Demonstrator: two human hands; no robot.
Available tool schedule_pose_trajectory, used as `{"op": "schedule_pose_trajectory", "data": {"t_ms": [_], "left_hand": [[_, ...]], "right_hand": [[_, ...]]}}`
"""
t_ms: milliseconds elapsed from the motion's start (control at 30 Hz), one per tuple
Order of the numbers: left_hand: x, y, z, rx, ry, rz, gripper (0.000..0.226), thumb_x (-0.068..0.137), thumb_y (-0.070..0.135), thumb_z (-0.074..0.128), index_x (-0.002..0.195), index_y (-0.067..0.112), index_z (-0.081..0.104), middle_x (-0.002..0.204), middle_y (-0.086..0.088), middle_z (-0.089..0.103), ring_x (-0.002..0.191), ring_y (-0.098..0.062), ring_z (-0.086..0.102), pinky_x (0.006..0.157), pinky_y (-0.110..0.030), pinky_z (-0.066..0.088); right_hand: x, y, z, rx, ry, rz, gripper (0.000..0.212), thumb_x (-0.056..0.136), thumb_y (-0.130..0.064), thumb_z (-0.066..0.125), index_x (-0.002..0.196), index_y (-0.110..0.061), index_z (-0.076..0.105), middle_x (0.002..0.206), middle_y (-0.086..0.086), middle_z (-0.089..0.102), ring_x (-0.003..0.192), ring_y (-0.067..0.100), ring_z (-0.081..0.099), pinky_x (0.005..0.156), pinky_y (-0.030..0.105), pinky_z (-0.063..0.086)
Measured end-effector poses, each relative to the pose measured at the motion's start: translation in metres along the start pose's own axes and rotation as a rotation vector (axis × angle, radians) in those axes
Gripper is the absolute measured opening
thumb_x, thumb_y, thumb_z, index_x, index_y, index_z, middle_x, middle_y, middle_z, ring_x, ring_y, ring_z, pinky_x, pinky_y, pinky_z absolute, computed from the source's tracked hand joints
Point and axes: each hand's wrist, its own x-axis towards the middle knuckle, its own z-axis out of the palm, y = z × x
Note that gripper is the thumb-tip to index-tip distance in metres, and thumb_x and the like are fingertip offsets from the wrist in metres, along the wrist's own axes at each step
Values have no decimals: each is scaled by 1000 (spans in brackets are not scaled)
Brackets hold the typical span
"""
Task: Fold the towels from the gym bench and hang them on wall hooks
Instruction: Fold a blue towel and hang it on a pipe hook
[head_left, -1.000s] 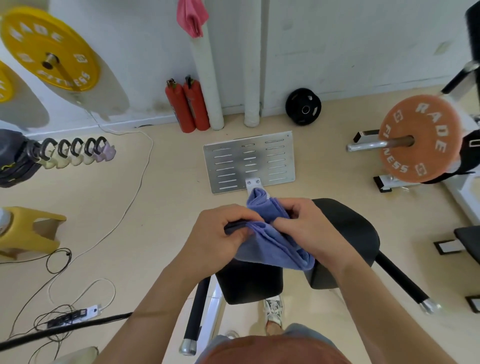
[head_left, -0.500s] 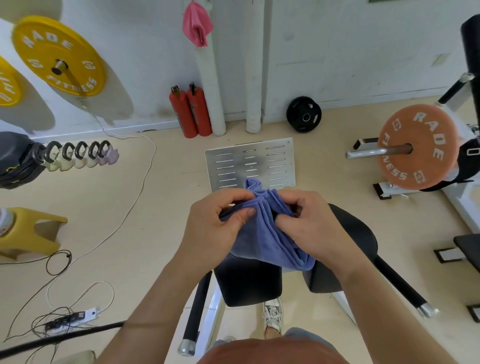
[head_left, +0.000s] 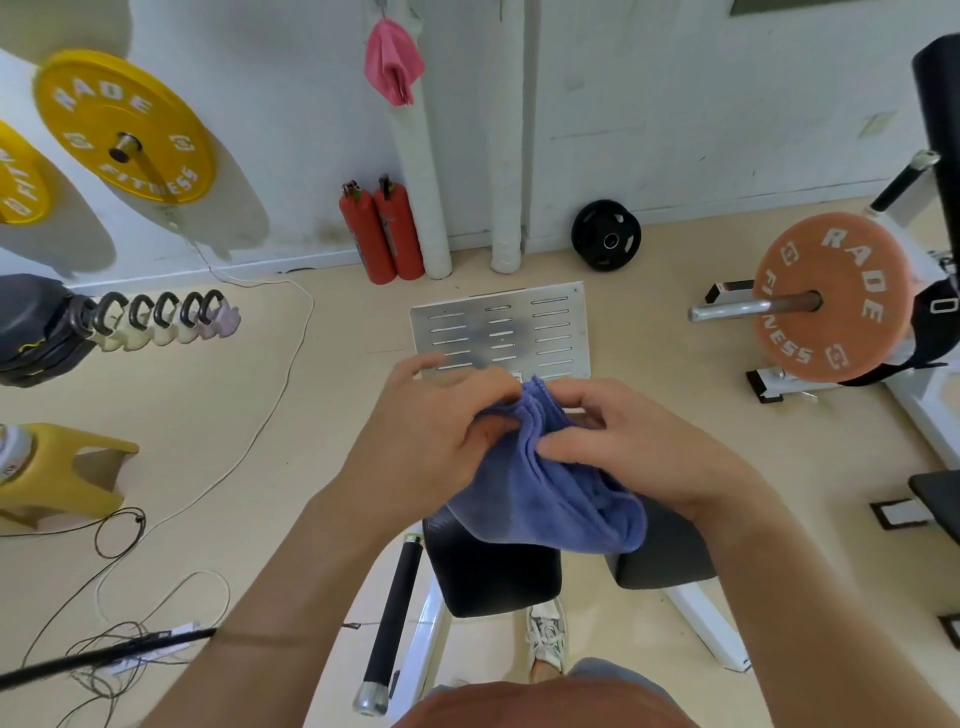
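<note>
Gym floor (head_left: 270, 426), black bench pad (head_left: 493, 571): blue towel (head_left: 545, 499) bunched just above pad, top edge pinched by left hand (head_left: 431, 436) and right hand (head_left: 639, 447); pink towel (head_left: 393, 62) on wall (head_left: 675, 104) beyond pad.

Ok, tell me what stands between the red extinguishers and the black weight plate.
Head view: two white wrapped pipes stand between the extinguishers and the plate.

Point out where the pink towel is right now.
In the head view the pink towel hangs high on the wall, top centre, against the left white pipe and above the two red fire extinguishers.
</note>
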Motion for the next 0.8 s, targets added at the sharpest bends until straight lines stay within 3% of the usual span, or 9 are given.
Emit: {"op": "schedule_pose_trajectory", "data": {"t_ms": [67, 234, 367, 467, 567, 634, 667, 734, 801], "left_hand": [[3, -1, -1, 76, 38, 30, 11, 88, 39, 45, 94, 34, 53, 86, 16, 64, 81, -3, 51, 98, -33, 27], [10, 4, -2, -14, 86, 65, 16, 81, 46, 55, 90, 34, 60, 84, 19, 61, 83, -2, 54, 99, -35, 27], [6, -9, -12, -87, 35, 15, 30, 67, 59, 65, 77, 31, 68, 106, 20, 60, 111, -5, 52, 97, -50, 36], [1, -15, -15, 77, -103, 4, 36, 68, 63, 53, 76, 34, 72, 128, 18, 52, 133, -9, 34, 107, -54, 23], [4, -13, -19, 114, -156, 25, 41, 68, 64, 47, 77, 34, 74, 137, 18, 45, 139, -6, 21, 112, -49, 10], [10, -12, -21, 73, -207, 54, 39, 68, 62, 49, 76, 32, 73, 126, 18, 52, 128, -5, 35, 110, -43, 16], [13, -12, -23, 46, -235, 68, 38, 70, 60, 51, 75, 30, 72, 112, 16, 58, 112, -5, 47, 104, -38, 28], [17, -11, -27, -14, -251, 58, 33, 73, 55, 55, 69, 24, 68, 82, 11, 58, 74, -7, 52, 72, -30, 45], [19, -12, -33, -51, -179, 28, 26, 76, 47, 61, 65, 24, 62, 70, 9, 53, 63, -11, 50, 56, -23, 40]], "right_hand": [[-1, -4, -6, 28, -130, 23, 30, 87, -20, 67, 116, -18, 63, 111, 5, 69, 106, 18, 65, 94, 34, 52], [10, -4, -3, -362, 196, -76, 21, 80, -17, 75, 98, -20, 64, 90, -4, 70, 85, 11, 67, 82, 38, 54], [6, -12, -17, -375, 235, -157, 18, 79, -5, 73, 86, -18, 64, 74, -7, 63, 68, 3, 58, 63, 14, 45], [3, -19, -24, -382, 230, -163, 21, 78, 2, 70, 86, -17, 64, 75, -6, 63, 67, 0, 57, 62, 10, 43], [3, -23, -27, -341, 124, -140, 22, 78, 5, 69, 88, -14, 64, 78, -5, 64, 70, 0, 57, 64, 11, 45], [4, -24, -29, -310, 84, -130, 22, 79, 5, 67, 90, -13, 63, 79, -4, 63, 72, 3, 57, 65, 14, 45], [5, -24, -30, -303, 86, -127, 22, 79, 5, 67, 90, -13, 63, 79, -4, 63, 72, 5, 57, 66, 15, 46], [8, -25, -34, -320, 132, -116, 22, 78, 5, 68, 88, -14, 63, 79, -2, 64, 73, 6, 58, 66, 18, 48], [9, -26, -37, -370, 215, -78, 23, 78, 2, 68, 85, -19, 62, 79, -3, 64, 72, 6, 58, 65, 21, 48]]}}
